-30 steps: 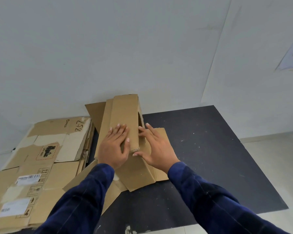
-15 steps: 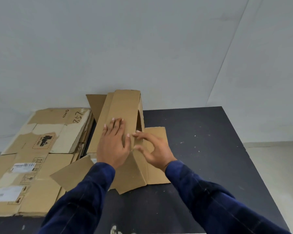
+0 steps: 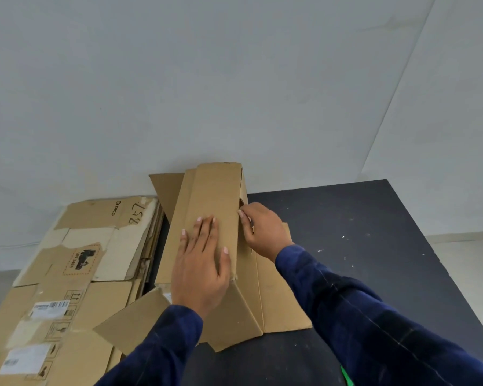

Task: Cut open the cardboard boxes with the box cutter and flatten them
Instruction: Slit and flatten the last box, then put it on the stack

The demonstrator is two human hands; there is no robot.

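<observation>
Box (image 3: 210, 190) beneath flat left fingers (image 3: 204, 232)

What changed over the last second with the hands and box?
The right hand moved from lying open beside the box up to its right top edge, where the fingers now curl onto it. The left hand stayed flat on the box top; the flattened pile has not moved.
</observation>
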